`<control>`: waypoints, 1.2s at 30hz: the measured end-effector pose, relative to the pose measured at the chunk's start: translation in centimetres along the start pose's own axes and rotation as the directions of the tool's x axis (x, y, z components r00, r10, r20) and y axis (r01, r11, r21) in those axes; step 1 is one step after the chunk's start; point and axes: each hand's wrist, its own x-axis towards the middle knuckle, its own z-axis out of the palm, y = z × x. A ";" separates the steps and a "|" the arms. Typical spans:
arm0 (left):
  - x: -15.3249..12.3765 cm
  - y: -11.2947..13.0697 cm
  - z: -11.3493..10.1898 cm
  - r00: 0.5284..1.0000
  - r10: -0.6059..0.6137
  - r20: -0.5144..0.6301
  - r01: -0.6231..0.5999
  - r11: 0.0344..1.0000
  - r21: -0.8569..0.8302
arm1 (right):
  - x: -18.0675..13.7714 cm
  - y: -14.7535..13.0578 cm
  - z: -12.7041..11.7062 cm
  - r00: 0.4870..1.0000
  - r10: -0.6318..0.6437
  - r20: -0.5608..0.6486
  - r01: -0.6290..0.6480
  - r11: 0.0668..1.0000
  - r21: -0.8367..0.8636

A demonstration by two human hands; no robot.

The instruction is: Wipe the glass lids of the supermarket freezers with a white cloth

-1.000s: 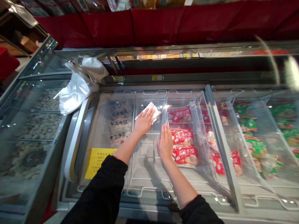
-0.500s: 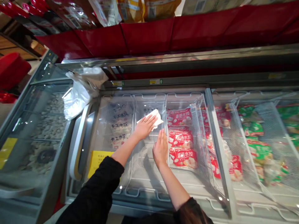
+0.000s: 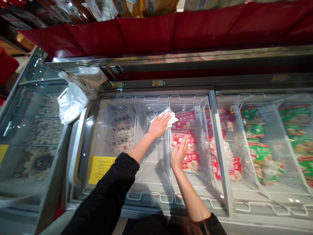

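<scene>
Left grip (image 3: 158,125) lies flat and spread on the glass lid (image 3: 151,173) of the freezer (image 3: 73,153), with the fingers stretched out and not curled. It presses a white cloth (image 3: 170,117) against the glass. The cloth sits under the fingertips, and its crumpled far edge sticks out beyond them, toward the far side of the lid. It is pinned by the flat palm and fingers and is not pinched or clenched.

Right grip (image 3: 179,153) is nearer the body and just right of the left one. It is loosely released, with the fingers together and slightly bent, pointing away and a little right. It holds nothing. It lies at the glass above the red packs (image 3: 187,120); whether it touches the lid cannot be told. Both arms wear black sleeves pushed up past the wrists.

Under the glass, clear packs (image 3: 122,129) printed with black characters lie left of the cloth, in their own wire basket. The red packs fill the next basket to the right. A yellow label (image 3: 100,169) is on the near left part of the lid. A white plastic bag (image 3: 73,98) is heaped on the freezer's far left corner. Green packs (image 3: 259,150) lie under the neighbouring lid, well to the right.
</scene>
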 end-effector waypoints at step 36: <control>-10.1 -6.9 0.8 0.945 -0.307 -0.111 0.302 0.952 -0.058 | 1.2 -11.2 8.1 0.901 -0.322 0.291 0.313 0.947 0.077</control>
